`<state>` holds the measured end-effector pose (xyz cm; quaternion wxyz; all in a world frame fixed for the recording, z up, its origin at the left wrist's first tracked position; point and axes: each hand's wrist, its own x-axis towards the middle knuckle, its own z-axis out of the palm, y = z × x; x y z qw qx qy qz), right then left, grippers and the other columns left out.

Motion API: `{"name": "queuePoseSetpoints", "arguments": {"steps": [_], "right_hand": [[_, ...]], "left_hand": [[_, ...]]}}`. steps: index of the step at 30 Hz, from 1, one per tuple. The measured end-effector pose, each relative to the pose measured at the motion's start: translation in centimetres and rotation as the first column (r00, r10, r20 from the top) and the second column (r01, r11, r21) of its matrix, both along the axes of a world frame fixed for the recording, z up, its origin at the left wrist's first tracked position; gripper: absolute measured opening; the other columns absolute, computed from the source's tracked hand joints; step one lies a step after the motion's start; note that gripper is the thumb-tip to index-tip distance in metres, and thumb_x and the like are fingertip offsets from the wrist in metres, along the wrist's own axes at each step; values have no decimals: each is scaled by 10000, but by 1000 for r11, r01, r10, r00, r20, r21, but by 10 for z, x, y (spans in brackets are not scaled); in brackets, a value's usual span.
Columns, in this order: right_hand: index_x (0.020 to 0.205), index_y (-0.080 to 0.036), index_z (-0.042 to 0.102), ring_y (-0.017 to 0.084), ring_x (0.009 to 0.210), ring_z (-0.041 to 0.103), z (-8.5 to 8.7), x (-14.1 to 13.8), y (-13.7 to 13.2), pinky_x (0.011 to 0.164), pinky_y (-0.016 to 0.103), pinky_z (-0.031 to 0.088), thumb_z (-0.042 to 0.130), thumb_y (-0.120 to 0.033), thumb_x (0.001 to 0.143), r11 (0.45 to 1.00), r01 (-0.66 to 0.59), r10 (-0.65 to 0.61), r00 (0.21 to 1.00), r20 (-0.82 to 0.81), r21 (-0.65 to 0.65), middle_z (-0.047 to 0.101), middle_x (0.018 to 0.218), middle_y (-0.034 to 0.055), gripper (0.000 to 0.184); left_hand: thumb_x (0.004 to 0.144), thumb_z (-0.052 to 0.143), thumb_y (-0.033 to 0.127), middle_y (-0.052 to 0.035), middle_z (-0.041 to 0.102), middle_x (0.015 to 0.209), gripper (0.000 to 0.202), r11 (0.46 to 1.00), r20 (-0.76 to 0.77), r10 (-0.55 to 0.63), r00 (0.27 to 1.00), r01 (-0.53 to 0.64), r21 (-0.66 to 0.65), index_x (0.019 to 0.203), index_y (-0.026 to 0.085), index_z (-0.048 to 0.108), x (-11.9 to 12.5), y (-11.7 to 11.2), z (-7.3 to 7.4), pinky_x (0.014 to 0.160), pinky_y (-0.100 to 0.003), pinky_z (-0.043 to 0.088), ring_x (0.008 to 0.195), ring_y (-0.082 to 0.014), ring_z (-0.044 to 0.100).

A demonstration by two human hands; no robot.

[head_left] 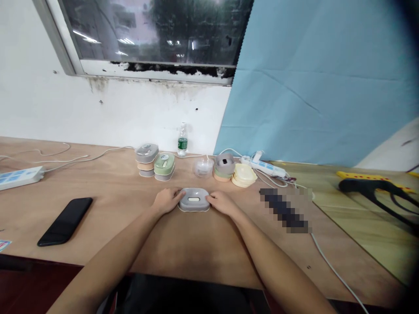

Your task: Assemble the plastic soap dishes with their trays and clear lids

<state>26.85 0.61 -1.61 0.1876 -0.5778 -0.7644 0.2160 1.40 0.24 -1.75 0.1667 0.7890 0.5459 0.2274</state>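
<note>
On the wooden table in front of me sits a grey oval plastic box (194, 205) with a pale slot-shaped patch in the middle of its top. My left hand (166, 200) holds its left end, thumb near the top edge. At the opposite end, my right hand (222, 203) grips the box with fingers closed against its side. The undersides of both hands are hidden. Behind the box, to the left, stand a stack of grey and tan boxes (147, 153) and a green-topped stack (164, 163).
Behind on the right are grey, green and tan open parts (224, 165), cream-coloured parts (244, 174) and a clear dish (203, 167). A water bottle (182, 141) stands by the wall. A black phone (65, 221) lies left, near a power strip (21, 177); another power strip (266, 167) lies back right.
</note>
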Motion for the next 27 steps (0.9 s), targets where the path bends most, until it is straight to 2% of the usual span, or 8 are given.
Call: {"name": "queuePoseSetpoints", "arguments": {"steps": [2,4,8,11,15,18,21,27], "right_hand": [[496,-186,483,122,502,452,-5,2,2,495,249,239,488,-487,823,997,43,-40,998,-42,69,494,487,-18,444],[541,-189,508,130,538,474,-9,2,5,514,245,274,498,-536,823,969,144,-122,986,-118,202,518,523,-16,447],[899,-185,632,160,628,554,-11,-5,22,611,257,361,470,-495,869,862,293,-202,947,-249,414,610,643,0,351],[1178,-176,587,185,645,575,-9,-13,42,636,279,386,421,-442,902,810,328,-237,941,-239,487,631,672,19,418],[1331,-168,499,215,670,605,-11,-20,69,641,304,404,401,-379,919,781,351,-273,936,-224,516,675,756,65,473],[1324,-174,502,240,746,630,-16,-18,83,675,323,423,382,-351,932,784,327,-264,945,-195,527,702,888,99,447],[1206,-180,576,252,861,637,-21,-13,88,730,331,436,362,-320,937,787,309,-247,951,-186,533,700,998,105,371],[1107,-160,571,238,880,634,-26,-8,85,745,322,439,377,-339,928,781,334,-237,940,-245,527,695,980,107,318]], "left_hand": [[921,359,537,-38,718,1018,430,1000,-10,-14,1000,14,1,1145,298,637,-1,-1,0,740,-314,471,915,-243,660],[917,367,534,-52,707,1066,443,1000,-24,10,1000,-10,-1,1188,285,613,-1,0,-2,771,-332,475,959,-259,653],[928,348,511,-82,667,1174,477,998,-45,62,997,-62,-8,1253,238,567,0,4,-5,855,-368,469,1066,-283,619],[939,321,512,-74,640,1227,485,995,-33,93,995,-94,-20,1260,233,554,0,6,-7,901,-371,456,1113,-274,595],[937,289,554,-56,614,1269,520,989,-29,137,990,-138,-47,1269,241,539,-3,6,-7,938,-360,437,1147,-264,575],[932,281,574,-61,620,1259,545,988,-34,141,989,-142,-57,1278,235,530,-5,6,-6,938,-352,436,1137,-260,581],[926,291,581,-68,650,1202,550,990,-49,123,991,-126,-60,1280,233,528,-5,4,-5,905,-353,449,1087,-261,606],[920,310,579,-69,684,1102,544,994,-42,100,994,-102,-46,1272,230,533,-5,2,-3,837,-340,462,1028,-258,625]]}}
